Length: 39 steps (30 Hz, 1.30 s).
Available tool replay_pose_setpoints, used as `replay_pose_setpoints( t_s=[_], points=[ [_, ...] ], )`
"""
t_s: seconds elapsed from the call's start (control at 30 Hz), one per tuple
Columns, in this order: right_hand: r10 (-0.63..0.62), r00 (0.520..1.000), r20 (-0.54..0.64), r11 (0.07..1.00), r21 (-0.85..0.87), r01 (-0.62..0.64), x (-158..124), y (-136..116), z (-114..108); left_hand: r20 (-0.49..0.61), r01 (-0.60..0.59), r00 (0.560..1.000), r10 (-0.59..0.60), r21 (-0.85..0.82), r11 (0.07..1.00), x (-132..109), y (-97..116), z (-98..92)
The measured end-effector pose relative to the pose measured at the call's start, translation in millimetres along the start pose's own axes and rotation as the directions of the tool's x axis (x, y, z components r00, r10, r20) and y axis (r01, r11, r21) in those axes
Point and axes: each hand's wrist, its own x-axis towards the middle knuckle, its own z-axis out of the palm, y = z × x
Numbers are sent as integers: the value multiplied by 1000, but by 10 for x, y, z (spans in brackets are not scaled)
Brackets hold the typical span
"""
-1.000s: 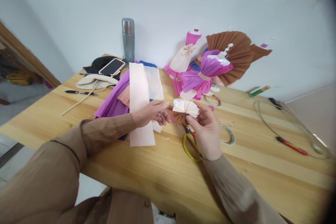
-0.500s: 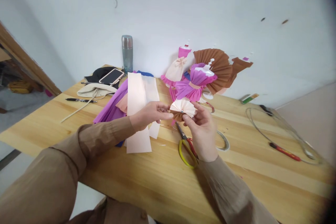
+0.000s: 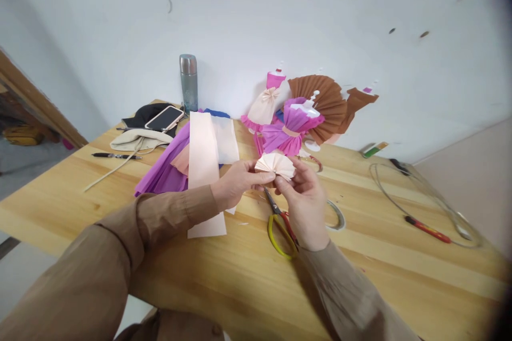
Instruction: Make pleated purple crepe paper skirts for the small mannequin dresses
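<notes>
Between both hands, above the table, is a small pleated paper fan, pale pink and spread in a half circle. My left hand pinches it from the left, its thumb lying across the lower middle. Gripping the right side is my right hand, with the thumb in front near the fan's centre and the fingers behind. Only a sliver of brown shows under the fan; the rest there is hidden by the fingers. Scissors with yellow and red handles lie on the table just below the hands.
Pale pink paper strips and purple crepe paper lie left. Miniature dress forms in paper dresses stand at the wall. Also around are a thermos, phone, pen, tape roll and a red-handled corded tool.
My left hand has moved in to the right, its thumb now over the fan's lower part. The brown lower half, visible before, is now mostly covered. The view has shifted slightly.
</notes>
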Motion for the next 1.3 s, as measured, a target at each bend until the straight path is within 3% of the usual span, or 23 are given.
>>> replay_pose_setpoints(
  t_s=[0.37, 0.53, 0.8, 1.03, 1.17, 1.3],
  points=[
    [-93, 995, -38, 993, -75, 90, 72, -48, -13, -76, -109, 990, 123, 163, 981, 27, 107, -23],
    [-139, 990, -38, 979, -155, 131, 149, -219, -65, -36, -126, 990, 134, 179, 976, 75, 294, -55],
    [-225, 961, -159, 969, -144, 203, 447, -367, -126, 87, -31, 996, 31, 7, 999, 367, 662, -102],
    [-164, 971, -171, 980, -143, 141, 603, -155, -191, 117, -36, 993, 17, 163, 986, 579, 598, -128],
    [-195, 958, -210, 977, -132, 170, 589, 8, -157, 127, -32, 992, 11, 158, 987, 663, 524, -163],
    [-233, 936, -265, 970, -135, 203, 551, 97, -85, 118, -102, 990, 83, 171, 980, 707, 485, -192]
  ],
)
